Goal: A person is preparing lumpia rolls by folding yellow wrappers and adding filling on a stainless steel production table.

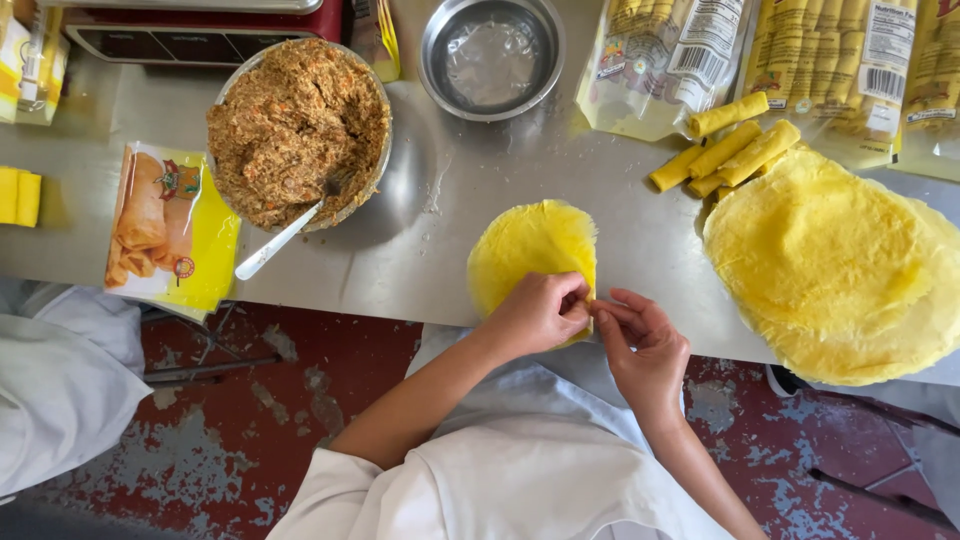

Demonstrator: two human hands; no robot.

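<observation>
- Head view, far left of the frame: a yellow printed packet (170, 225) lies at the near edge of the steel table (420, 250), a white sleeve (60, 370) of another person below it.
- Upper left: a metal bowl of brown minced filling (297, 130) stands with a white-handled spoon (285, 238) stuck in it, handle pointing down-left.
- Top centre: an empty steel bowl (491, 57).
- Centre: a single yellow wrapper (530, 255) lies flat at the table's near edge, its lower right corner caught between both hands.
- The left hand (535, 315) is curled over that corner, fingertips pinched shut on the wrapper's edge; most of the sheet spreads up and left of the grip.
- The right hand (645, 345) meets it from the right, thumb and forefinger closed on the same edge.
- Upper right: rolled yellow sticks (730, 150) lie beside clear packages (790, 60).
- Right: a stack of yellow wrappers (840, 270), well apart from the hands.
</observation>
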